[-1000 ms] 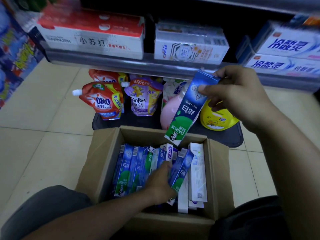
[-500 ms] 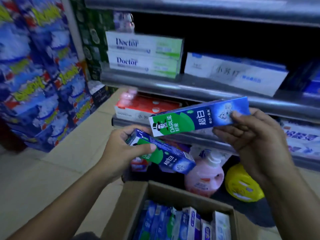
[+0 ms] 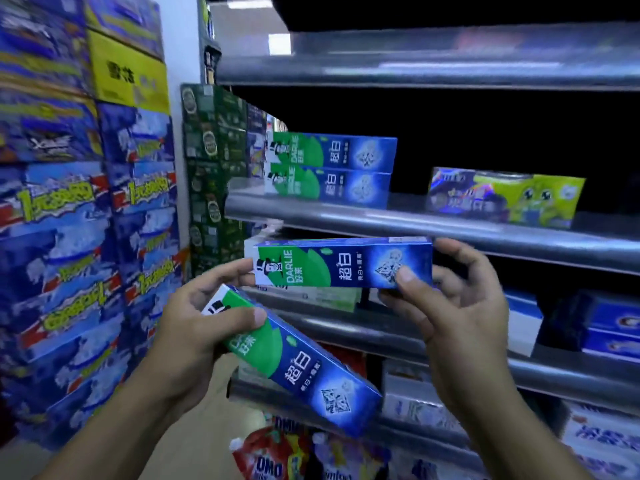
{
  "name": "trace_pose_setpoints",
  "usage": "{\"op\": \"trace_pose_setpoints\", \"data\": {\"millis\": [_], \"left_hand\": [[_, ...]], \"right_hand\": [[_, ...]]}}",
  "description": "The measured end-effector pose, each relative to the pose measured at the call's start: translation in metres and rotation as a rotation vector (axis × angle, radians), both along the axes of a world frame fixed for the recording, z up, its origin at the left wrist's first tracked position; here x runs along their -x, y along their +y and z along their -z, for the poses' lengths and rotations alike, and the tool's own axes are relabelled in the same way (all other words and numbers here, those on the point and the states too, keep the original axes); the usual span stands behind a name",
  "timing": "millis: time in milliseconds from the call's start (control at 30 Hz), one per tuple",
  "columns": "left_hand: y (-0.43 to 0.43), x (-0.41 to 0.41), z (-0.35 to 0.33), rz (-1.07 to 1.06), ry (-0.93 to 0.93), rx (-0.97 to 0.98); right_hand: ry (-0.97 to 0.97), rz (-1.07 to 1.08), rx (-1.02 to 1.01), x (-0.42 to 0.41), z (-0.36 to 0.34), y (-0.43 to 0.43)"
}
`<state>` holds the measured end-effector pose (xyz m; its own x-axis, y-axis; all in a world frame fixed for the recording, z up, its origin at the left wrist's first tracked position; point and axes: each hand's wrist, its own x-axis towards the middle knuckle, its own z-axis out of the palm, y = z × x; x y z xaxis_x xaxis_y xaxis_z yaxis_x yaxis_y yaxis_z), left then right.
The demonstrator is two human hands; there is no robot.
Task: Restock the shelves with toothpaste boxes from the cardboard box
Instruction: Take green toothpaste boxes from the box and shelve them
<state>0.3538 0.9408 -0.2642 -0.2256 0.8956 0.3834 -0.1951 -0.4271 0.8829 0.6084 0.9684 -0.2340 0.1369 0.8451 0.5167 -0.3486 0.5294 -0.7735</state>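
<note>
Two toothpaste boxes are being held up in front of shop shelving, seen from a head-worn camera looking forward over the person's arms. The right hand (image 3: 460,317) is pinching the upper toothpaste box (image 3: 343,263) by its right end, thumb on the front face and fingers curled behind, holding it level with the label facing outward. The left hand (image 3: 187,327) is gripping the lower toothpaste box (image 3: 301,368) near its green end, thumb lying across the top, so that the box is slanting down to the right. A finger of that hand is also touching the left end of the upper box.

Both boxes are hanging in the air just below the rim of a metal shelf (image 3: 415,221). At its left end a stacked pair (image 3: 332,169) of matching toothpaste boxes is lying lengthwise. Well apart from the pair, further right, a yellow-green box (image 3: 505,197) is sitting. The cardboard box is not showing in this view. Blue cartons (image 3: 69,209) are piled high at the left, and a red detergent pouch (image 3: 266,459) is showing at the bottom edge.

The step in hand appears to be bringing stock up to the shelf. The next move is likely calling for lifting the upper box over the shelf rim and setting it on or beside the pair, label outward.
</note>
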Motion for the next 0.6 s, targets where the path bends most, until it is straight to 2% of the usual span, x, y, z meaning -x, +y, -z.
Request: {"op": "trace_pose_setpoints", "data": {"millis": [167,267,433,600], "left_hand": [[0.013,0.007,-0.059,-0.028,0.100,-0.080],[0.025,0.010,-0.095,-0.080,0.160,-0.088],[0.045,0.015,-0.136,-0.097,0.298,-0.031],[0.067,0.021,-0.141,-0.156,0.386,0.051]], "right_hand": [[-0.205,0.195,-0.207,0.011,-0.039,0.019],[-0.312,0.389,-0.308,0.013,-0.065,0.036],[-0.495,0.586,-0.315,0.017,-0.098,0.060],[-0.654,0.642,-0.262,0.023,-0.107,0.075]]}}
